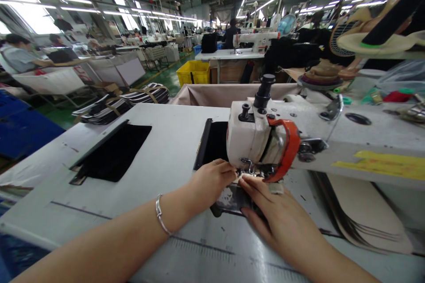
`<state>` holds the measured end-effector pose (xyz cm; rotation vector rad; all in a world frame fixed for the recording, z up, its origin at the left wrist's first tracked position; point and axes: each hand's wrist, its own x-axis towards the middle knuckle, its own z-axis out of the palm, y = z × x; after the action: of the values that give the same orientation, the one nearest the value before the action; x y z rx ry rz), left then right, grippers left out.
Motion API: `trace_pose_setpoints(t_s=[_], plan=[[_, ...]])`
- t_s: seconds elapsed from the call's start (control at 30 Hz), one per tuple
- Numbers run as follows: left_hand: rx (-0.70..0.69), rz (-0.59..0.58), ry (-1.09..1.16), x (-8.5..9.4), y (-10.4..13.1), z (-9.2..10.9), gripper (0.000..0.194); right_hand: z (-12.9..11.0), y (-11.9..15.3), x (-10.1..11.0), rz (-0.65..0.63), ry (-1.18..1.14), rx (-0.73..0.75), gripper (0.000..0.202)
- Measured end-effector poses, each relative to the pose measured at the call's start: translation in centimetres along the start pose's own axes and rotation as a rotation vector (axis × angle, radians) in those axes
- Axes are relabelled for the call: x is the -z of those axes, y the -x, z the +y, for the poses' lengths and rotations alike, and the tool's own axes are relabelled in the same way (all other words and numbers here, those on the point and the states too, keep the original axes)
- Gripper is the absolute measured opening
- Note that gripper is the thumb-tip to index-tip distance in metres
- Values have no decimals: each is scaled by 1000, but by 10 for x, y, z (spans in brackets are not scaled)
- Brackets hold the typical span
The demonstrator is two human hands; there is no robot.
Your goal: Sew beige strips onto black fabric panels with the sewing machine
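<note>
- Two hands are seen at one sewing machine [262, 124]; one silver bracelet [159, 214] is worn on the left wrist.
- Two black pieces are counted on the white table [172, 141]: the near black panel [217, 141] is partly covered by the machine head, and the far black panel [119, 152] is laid flat, well apart to the left.
- One small pale piece [245, 177] is seen at the presser foot, directly between the two sets of fingertips; whether it is joined to the near black panel cannot be told.
- The near black panel, edged on its left by one dark strip [203, 143], is placed just beyond the left hand [212, 183].
- The left fingers are drawn close together beside the foot; whether anything is pinched by them cannot be told.
- The right hand [275, 208] is laid low, its fingers stretched toward the pale piece and its thumb set apart; whether anything is gripped beneath cannot be told.
- One stack of beige pieces [368, 212] is set to the right, its layers too overlapped to be counted.
- One yellow crate [194, 73] is seen beyond the table.
</note>
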<state>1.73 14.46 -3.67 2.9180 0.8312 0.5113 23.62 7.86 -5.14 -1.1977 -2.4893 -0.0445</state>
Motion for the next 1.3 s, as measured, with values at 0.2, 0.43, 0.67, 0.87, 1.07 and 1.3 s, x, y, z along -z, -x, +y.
trace_pose_setpoints(t_s=[0.2,0.43,0.67,0.87,1.07,1.3], plan=[[18,0,5,1,-2,2,13,-1,-2,0,-5,11,-2,45],[32,-22,-21,0,-2,1,22,-4,-2,0,16,-13,-24,46],[32,1,-16,4,-3,3,21,-8,-4,3,55,-21,-31,43],[51,3,2,5,-4,2,18,-10,-5,8,39,-40,-50,42],[70,-1,6,7,-6,3,18,-11,-6,10,-6,-38,-78,42],[65,5,27,7,-3,4,20,-15,-6,11,4,-91,-93,40]])
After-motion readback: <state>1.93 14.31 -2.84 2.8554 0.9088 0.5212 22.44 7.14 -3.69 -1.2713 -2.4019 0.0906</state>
